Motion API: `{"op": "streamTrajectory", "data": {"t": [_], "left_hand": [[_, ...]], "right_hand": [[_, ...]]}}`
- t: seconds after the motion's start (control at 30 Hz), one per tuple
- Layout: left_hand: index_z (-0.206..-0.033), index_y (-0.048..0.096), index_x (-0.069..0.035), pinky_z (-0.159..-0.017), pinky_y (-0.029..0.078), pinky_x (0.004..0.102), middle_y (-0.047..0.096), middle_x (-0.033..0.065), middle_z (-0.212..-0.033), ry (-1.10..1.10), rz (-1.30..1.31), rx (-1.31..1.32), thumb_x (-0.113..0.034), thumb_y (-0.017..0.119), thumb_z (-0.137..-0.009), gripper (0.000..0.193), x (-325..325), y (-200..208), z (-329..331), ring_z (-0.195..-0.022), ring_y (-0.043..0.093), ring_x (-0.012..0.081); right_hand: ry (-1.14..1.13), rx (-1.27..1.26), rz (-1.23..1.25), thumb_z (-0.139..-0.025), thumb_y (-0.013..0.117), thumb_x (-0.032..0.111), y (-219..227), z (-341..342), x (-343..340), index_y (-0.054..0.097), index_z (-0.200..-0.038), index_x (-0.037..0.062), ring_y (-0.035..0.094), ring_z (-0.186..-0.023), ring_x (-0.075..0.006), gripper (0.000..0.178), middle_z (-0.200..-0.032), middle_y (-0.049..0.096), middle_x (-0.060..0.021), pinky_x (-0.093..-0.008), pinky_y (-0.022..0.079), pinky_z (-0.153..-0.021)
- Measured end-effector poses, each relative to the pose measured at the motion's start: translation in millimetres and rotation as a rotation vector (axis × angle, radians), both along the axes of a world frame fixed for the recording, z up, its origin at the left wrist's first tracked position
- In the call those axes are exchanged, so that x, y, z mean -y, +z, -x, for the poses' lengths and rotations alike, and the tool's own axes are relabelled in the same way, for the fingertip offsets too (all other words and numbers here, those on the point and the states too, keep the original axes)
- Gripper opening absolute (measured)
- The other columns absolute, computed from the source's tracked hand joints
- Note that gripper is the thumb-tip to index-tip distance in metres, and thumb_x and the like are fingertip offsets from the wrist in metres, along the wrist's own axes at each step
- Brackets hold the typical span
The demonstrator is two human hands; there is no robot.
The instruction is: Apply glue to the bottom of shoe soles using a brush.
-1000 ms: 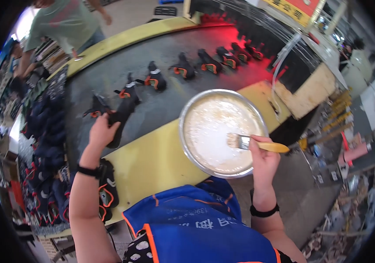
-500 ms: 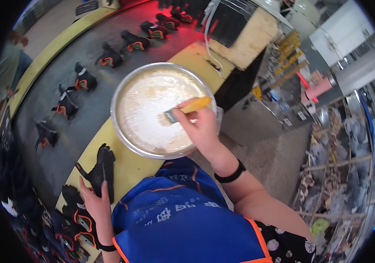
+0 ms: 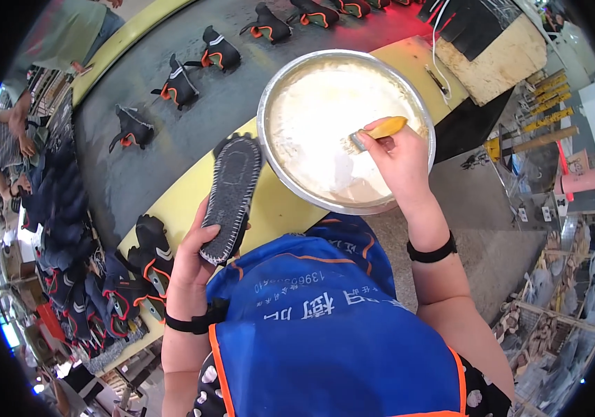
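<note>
My left hand is closed around a dark shoe upper, thumb on its heel end. The grey bottom, edged with light zigzag stitching, faces up. Just right of it, a round metal basin holds whitish, paste-like liquid. Over the basin my right hand grips a flat brush by its yellow handle. The brush's bristles are at the liquid; how deep they dip I cannot tell.
Beyond the yellow ledge, a grey conveyor belt carries a row of dark shoe uppers with orange trim. More uppers are heaped at left. Other people's hands show far left. Shelves stand right.
My left hand has picked the shoe upper off the ledge and turned its bottom up beside the basin. The brush stays in my right hand over the basin. The whole view has shifted.
</note>
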State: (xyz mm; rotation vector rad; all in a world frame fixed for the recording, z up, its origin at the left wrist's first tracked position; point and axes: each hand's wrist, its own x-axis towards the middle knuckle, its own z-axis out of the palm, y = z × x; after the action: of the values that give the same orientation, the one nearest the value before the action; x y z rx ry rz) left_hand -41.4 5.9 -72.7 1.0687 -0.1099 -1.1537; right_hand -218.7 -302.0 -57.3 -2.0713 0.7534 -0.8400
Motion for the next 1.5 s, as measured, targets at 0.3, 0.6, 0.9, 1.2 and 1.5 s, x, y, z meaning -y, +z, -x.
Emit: {"op": "streamTrajectory", "data": {"t": [0.3,0.6,0.9,1.2,1.5], "left_hand": [[-0.154,0.031,-0.003,-0.089,0.053,0.0291,0.054,0.0161,-0.135,-0.128,-0.022,0.239,-0.012,0.059,-0.080,0.079,19.8,42.0,8.0,-0.114,0.060,0.0208],[-0.150,0.036,0.004,-0.112,0.034,0.0319,0.049,0.0188,-0.145,-0.376,-0.022,0.198,-0.013,0.058,-0.082,0.073,50.6,57.1,-3.8,-0.133,0.048,0.0241],[-0.149,0.035,0.007,-0.113,0.033,0.0326,0.049,0.0205,-0.145,-0.390,0.022,0.187,-0.019,0.058,-0.081,0.077,48.5,55.2,-8.1,-0.134,0.048,0.0250],[-0.149,0.035,0.007,-0.115,0.031,0.0340,0.047,0.0208,-0.147,-0.397,0.037,0.118,-0.022,0.060,-0.077,0.082,46.1,56.3,-4.8,-0.136,0.046,0.0270],[-0.151,0.036,0.000,-0.115,0.030,0.0346,0.049,0.0182,-0.145,-0.330,0.048,0.284,-0.015,0.061,-0.071,0.085,38.2,37.3,-0.5,-0.134,0.047,0.0261]], "right_hand": [[0.001,0.220,-0.011,-0.083,0.077,0.011,20.4,-12.0,-10.8,0.068,-0.089,0.0012,0.069,-0.071,-0.0247,0.015,-0.085,0.069,-0.0115,-0.0311,0.055,-0.065],[0.356,0.137,0.388,-0.078,0.078,0.009,69.0,-10.3,-33.0,0.071,-0.091,0.0124,0.065,-0.083,-0.0172,0.015,-0.085,0.067,-0.0013,-0.0330,0.044,-0.087],[0.315,0.055,0.254,-0.078,0.076,0.007,47.0,-16.7,-17.5,0.071,-0.088,0.0109,0.063,-0.078,-0.0198,0.013,-0.084,0.067,-0.0021,-0.0328,0.044,-0.081],[0.345,0.207,0.176,-0.083,0.073,-0.001,39.7,-29.2,-27.0,0.064,-0.087,0.0023,0.064,-0.067,-0.0168,0.010,-0.080,0.063,-0.0077,-0.0279,0.049,-0.061],[0.209,0.299,0.046,-0.090,0.069,0.003,32.5,-30.1,-45.0,0.060,-0.086,0.0012,0.056,-0.060,-0.0043,0.009,-0.070,0.062,-0.0018,-0.0209,0.043,-0.051]]}}
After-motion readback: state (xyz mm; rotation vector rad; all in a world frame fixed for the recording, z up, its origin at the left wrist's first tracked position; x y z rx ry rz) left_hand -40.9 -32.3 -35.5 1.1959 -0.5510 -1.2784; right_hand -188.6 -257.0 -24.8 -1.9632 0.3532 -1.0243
